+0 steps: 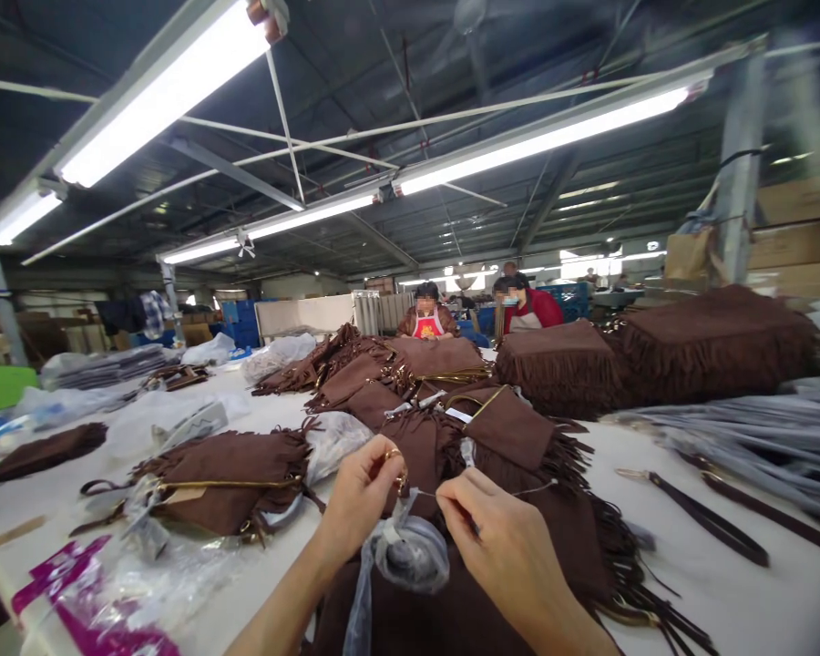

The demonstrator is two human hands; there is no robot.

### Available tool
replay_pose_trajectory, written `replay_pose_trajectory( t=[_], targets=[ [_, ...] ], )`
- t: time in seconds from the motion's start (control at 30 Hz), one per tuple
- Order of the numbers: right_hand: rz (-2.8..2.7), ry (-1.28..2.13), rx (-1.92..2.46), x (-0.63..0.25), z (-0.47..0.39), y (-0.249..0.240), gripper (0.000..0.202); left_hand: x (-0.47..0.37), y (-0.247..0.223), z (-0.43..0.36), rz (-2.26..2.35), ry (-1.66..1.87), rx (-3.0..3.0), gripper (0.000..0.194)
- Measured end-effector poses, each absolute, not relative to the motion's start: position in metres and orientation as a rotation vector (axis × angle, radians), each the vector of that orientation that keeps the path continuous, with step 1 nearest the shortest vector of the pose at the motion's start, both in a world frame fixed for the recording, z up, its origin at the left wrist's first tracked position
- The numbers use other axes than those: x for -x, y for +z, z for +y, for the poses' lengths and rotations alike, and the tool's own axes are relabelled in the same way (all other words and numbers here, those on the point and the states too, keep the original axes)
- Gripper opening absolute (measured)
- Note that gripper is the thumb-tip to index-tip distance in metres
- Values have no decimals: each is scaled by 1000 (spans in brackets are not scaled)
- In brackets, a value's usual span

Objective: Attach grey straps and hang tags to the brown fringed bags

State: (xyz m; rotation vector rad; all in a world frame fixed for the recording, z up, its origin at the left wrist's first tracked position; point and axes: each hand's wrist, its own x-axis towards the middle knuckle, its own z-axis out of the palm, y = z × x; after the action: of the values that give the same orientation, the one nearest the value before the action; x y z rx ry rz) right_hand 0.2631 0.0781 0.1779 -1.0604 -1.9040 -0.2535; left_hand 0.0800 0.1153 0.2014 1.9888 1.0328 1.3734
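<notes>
My left hand (365,487) is closed in a pinch on a small brass-coloured metal clasp (402,478) at the centre. To its right, my right hand (492,519) pinches a thin pale cord (427,493), which runs between the two hands. Just below them lies a coiled strap in clear plastic wrap (410,554), bound near its top. It rests on a dark brown fringed bag (410,615), close to my wrists. Another brown bag with a gold zip (219,478) lies to the left.
Brown fringed bags (553,364) are piled across the white table (662,510). Wrapped straps (744,433) and a loose dark strap (714,524) lie at right. Crumpled plastic with purple print (88,592) is at front left. Two people sit beyond the bags.
</notes>
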Motion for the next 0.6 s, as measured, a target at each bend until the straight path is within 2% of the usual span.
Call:
replay_pose_trajectory(
  t=[0.17, 0.6],
  targets=[
    [-1932, -392, 1138, -264, 81, 175, 28, -89, 197, 118, 1021, 1366, -1944, 24],
    [-1976, -292, 1198, -254, 81, 165, 23, -109, 196, 107, 1191, 1371, -2084, 20]
  ],
)
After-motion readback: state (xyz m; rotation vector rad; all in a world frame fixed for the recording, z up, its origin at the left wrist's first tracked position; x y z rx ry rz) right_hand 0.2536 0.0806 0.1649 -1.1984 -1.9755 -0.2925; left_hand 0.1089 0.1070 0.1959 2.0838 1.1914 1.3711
